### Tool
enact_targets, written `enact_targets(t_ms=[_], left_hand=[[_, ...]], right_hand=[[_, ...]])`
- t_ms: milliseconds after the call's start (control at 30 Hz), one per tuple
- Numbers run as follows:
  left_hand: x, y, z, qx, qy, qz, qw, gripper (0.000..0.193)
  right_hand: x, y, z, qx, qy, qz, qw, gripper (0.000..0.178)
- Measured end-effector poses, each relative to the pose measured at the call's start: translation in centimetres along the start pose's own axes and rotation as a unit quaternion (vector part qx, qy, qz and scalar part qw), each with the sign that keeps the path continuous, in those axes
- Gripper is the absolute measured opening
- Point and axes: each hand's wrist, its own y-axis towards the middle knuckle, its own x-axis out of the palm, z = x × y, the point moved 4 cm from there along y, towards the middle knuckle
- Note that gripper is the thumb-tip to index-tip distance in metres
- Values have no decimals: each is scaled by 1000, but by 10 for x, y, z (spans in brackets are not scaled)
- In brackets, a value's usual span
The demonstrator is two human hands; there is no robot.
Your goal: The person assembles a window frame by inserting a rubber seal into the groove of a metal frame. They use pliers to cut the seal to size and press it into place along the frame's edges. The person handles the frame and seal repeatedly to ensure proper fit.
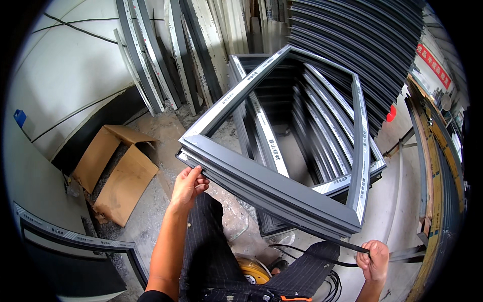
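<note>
A dark grey metal window frame (282, 183) with white printed film lies tilted on top of a stack of similar frames. A thin black rubber sealing strip (348, 245) runs along its near edge. My left hand (187, 187) is closed at the frame's near left corner, thumb and fingers pinching the strip against the edge. Beyond the near right corner, my right hand (373, 260) is closed in a fist round the strip, drawn out from the frame. From there the strip loops back under the frame toward a loose black coil (333, 286) by my leg.
An open cardboard box (126, 186) sits on the littered floor at left. Long profiles (188, 55) lean on the far wall. A tall stack of dark frames (357, 45) rises behind. At right stands a rack of long bars (435, 166). A yellow reel (254, 272) lies between my legs.
</note>
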Motion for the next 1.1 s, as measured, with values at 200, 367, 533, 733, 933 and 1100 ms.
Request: enact_targets(t_ms=[200,367,533,733,933,1100], left_hand=[[-2,3,-8,42,25,14,999,22],[7,-4,-7,28,31,18,999,25],[6,-6,-14,8,24,-32,999,26],[22,-15,-20,-33,34,-21,999,27],[40,-33,-42,-59,9,-77,995,33],[60,-46,-58,-90,11,-122,988,38]], right_hand=[[-28,3,15,49,-80,69,993,27],[-20,14,-4,-80,-298,65,949,22],[-44,25,6,-154,-425,94,887,19],[-35,32,8,-253,-434,70,862,23],[-34,35,12,-261,-421,54,867,23],[-31,34,11,-238,-424,54,872,25]])
